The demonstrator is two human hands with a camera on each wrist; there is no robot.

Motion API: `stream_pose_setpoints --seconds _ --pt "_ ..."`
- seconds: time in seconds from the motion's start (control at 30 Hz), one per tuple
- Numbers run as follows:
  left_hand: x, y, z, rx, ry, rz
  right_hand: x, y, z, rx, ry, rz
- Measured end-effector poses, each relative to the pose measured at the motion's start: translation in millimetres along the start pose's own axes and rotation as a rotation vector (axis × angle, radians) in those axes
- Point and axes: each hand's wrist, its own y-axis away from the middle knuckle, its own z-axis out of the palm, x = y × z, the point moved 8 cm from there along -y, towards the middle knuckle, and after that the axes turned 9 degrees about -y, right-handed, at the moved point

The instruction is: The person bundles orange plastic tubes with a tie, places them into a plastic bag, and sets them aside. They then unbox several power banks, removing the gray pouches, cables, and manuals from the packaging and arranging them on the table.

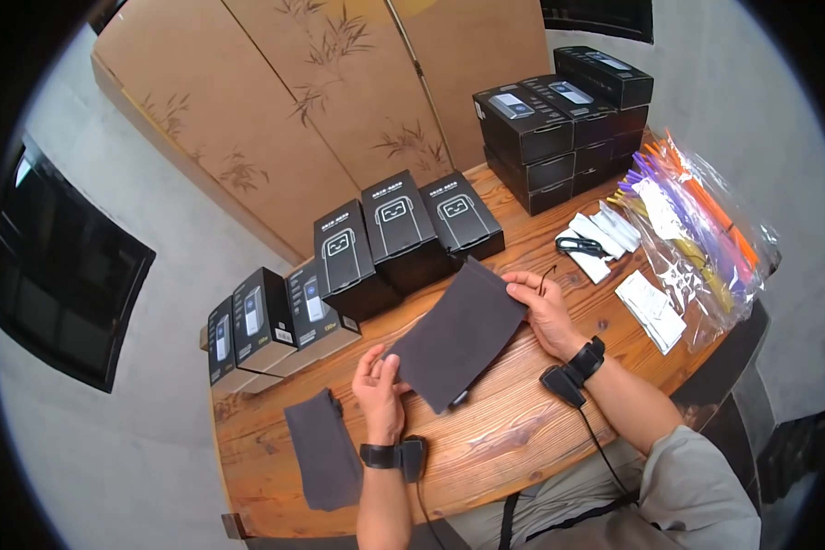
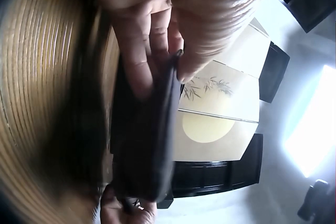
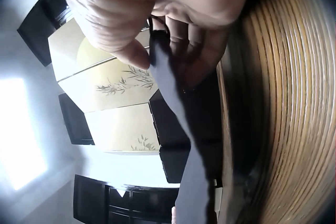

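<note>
A dark grey cloth pouch (image 1: 458, 335) is held up above the wooden table between two hands. The left hand (image 1: 379, 390) pinches its left end, thumb on top; the left wrist view shows the pouch (image 2: 144, 140) edge-on below the left thumb and fingers (image 2: 139, 71). At the upper right corner, the right hand (image 1: 545, 316) grips the pouch near a thin dark cord. In the right wrist view the pouch (image 3: 181, 113) hangs between the right thumb and curled fingers (image 3: 202, 50). A second grey pouch (image 1: 323, 449) lies flat left of the left forearm.
Black boxes (image 1: 394, 220) stand in a row along the back left, beside lower boxes (image 1: 261, 316). More boxes (image 1: 568, 137) are stacked at the back right. White packets (image 1: 651, 310), a black cable (image 1: 579, 246) and a clear bag of coloured sticks (image 1: 706, 229) lie on the right.
</note>
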Motion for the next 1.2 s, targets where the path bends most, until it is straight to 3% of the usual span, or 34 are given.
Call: stream_pose_setpoints --seconds 0.17,0.47,0.57,0.67,0.8,0.97,1.07,1.2 --pt "-14.2 -8.3 -17.3 0.105 0.097 0.007 0.1 4.2 4.5 -0.043 0.165 -0.001" --pt "-18.9 -3.1 -3.1 -0.046 -0.033 -0.112 5.6 5.9 10.5 -0.091 0.384 -0.008" --pt "-10.7 -1.6 1.6 -0.077 0.126 -0.048 6.6 8.0 14.5 -0.128 0.443 0.006" --pt "-7.7 -5.2 -9.4 0.016 0.143 0.045 7.5 10.5 17.4 -0.169 0.548 0.004" --pt "-2.2 -3.8 -11.3 0.023 0.137 0.036 10.8 14.1 20.1 -0.213 0.649 0.056" --pt "2.2 2.8 7.7 -0.085 0.048 -0.035 9.5 15.3 25.5 -0.271 0.79 -0.113" --pt "-19.6 -0.8 4.6 -0.134 -0.009 -0.1 3.6 16.8 27.0 -0.246 0.854 -0.169" --pt "-15.1 -0.1 9.4 -0.148 0.107 -0.083 -10.2 19.8 36.1 -0.236 0.931 -0.304"
